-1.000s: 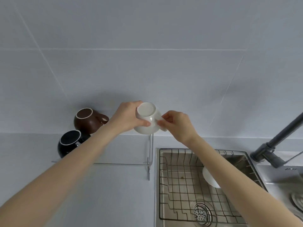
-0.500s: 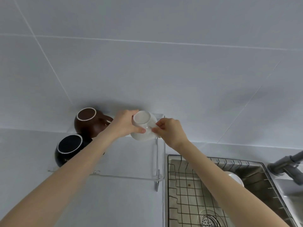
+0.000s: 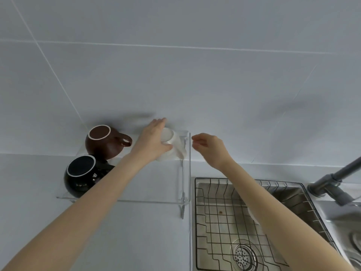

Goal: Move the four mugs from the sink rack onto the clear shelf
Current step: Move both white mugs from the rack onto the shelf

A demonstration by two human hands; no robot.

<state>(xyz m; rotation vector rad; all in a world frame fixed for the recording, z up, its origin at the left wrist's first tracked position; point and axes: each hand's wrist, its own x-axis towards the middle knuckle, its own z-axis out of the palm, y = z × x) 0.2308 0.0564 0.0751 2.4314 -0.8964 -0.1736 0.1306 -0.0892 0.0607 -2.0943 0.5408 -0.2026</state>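
A white mug (image 3: 172,145) sits upside down at the back right corner of the clear shelf (image 3: 148,184), against the wall. My left hand (image 3: 154,141) wraps its left side and still grips it. My right hand (image 3: 209,147) hovers just right of the shelf's edge, fingers apart, holding nothing. A brown mug (image 3: 103,141) and a black mug (image 3: 82,175) stand upside down on the shelf's left side. Another white mug (image 3: 252,216) lies in the wire sink rack (image 3: 220,218), mostly hidden behind my right forearm.
A grey tiled wall rises behind the shelf. The steel sink (image 3: 242,253) with its drain lies under the rack. A dark grey faucet (image 3: 332,180) reaches in from the right. The shelf's middle and front hold nothing.
The white mug went down onto the shelf's back right corner. My right hand let go of it and drew off to the right. The view tilted slightly.
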